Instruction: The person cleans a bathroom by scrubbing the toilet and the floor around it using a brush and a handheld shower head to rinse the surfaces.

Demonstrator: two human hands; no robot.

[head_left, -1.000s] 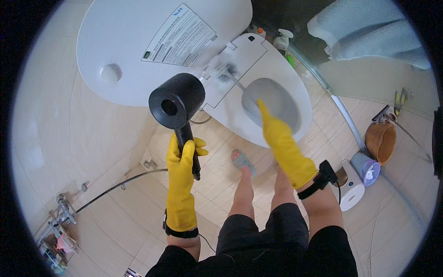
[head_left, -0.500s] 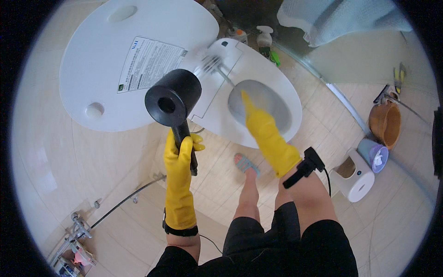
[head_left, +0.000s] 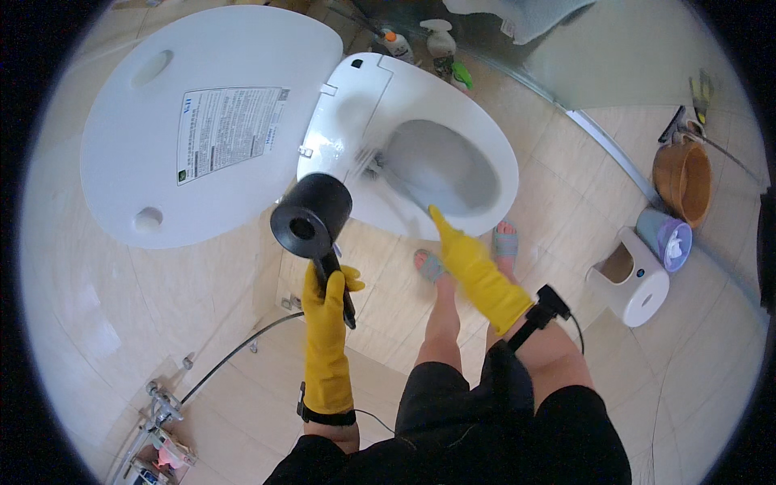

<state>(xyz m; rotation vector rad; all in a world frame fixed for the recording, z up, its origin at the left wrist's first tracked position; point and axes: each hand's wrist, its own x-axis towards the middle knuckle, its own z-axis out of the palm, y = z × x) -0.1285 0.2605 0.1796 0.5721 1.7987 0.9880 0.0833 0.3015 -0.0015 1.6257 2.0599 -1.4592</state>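
My left hand [head_left: 325, 293], in a yellow rubber glove, is closed round the slim handle of a black hair-dryer-shaped tool [head_left: 317, 208]. Its cylindrical head, with a round hole in the end, is raised in front of the toilet. My right hand [head_left: 461, 250], also gloved in yellow, grips a long-handled brush [head_left: 373, 164], smeared by motion. The brush head is over the inner edge of the white toilet [head_left: 485, 133], at the hinge side of the bowl opening. Flat back to the left lies the raised lid [head_left: 242, 48], with a printed label [head_left: 230, 129].
Spray bottles [head_left: 440, 44] stand behind the toilet beside a glass panel [head_left: 598, 73]. To the right are a wooden bucket [head_left: 683, 174], a small bin [head_left: 672, 242] and a white stool [head_left: 634, 283]. A shower hose [head_left: 234, 356] runs along the left wall.
The brush head has moved from near the lid hinge toward the bowl opening. My left hand and the black tool sit slightly lower and further right. The whole view has shifted.
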